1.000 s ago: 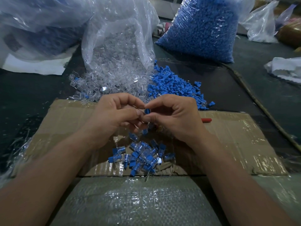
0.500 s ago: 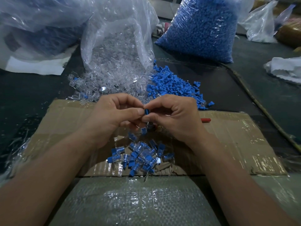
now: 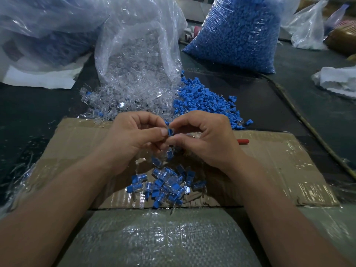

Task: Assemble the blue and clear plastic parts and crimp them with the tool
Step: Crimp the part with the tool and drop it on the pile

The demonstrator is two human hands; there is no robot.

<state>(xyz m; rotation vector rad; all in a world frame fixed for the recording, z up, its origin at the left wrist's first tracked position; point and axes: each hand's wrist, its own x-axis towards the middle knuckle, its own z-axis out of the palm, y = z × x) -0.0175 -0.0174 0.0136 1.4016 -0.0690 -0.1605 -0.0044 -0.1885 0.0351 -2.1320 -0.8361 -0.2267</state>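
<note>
The left hand (image 3: 134, 139) and right hand (image 3: 204, 139) meet fingertip to fingertip above the cardboard (image 3: 279, 160). Each hand has thumb and forefinger curled inward, and together they pinch one small blue part (image 3: 170, 131) held between the two sets of tips. The other fingers of both hands are curled under the palms. It cannot be told whether a clear part is also in the grip, as the fingers cover that area.

Just below the hands, on the cardboard, lies a pile of joined pieces (image 3: 165, 185), each a clear body with a blue insert. A few single pieces lie between this pile and the hands. A red handle (image 3: 243, 141) projects from behind the right hand and rests on the cardboard; the rest of that item is hidden.

Beyond the cardboard's far edge, on the dark table (image 3: 28, 116), lie two loose heaps side by side: clear parts (image 3: 131, 101) to the left and blue parts (image 3: 204, 99) to the right. The clear heap spills from an open clear bag (image 3: 138, 45) standing behind it. A full bag of blue parts (image 3: 238, 31) stands further back on the right.

A cord (image 3: 308, 124) runs across the table to the right of the cardboard. A woven sack (image 3: 159, 237) wrapped in film lies at the near edge, between the forearms.
</note>
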